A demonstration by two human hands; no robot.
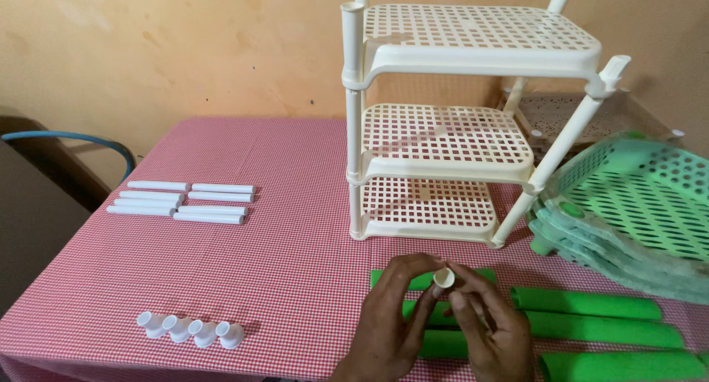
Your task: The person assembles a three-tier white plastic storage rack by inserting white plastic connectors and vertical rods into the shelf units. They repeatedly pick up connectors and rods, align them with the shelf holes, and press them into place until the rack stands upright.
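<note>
My left hand [391, 315] and my right hand [491, 327] meet near the table's front edge, both pinching one small cream cap-like foot piece [444, 278] between their fingertips. Under and beside the hands lie several bright green tubes [587, 304]. Just behind them stands a cream three-tier plastic rack [443, 135] with perforated shelves; its right rear leg leans.
A red-checked cloth [281, 227] covers the table. Several white tubes [181, 201] lie in rows at the left. A row of white foot pieces [190, 330] sits at the front left. Stacked green perforated shelves [635, 205] rest at the right. A wall stands behind.
</note>
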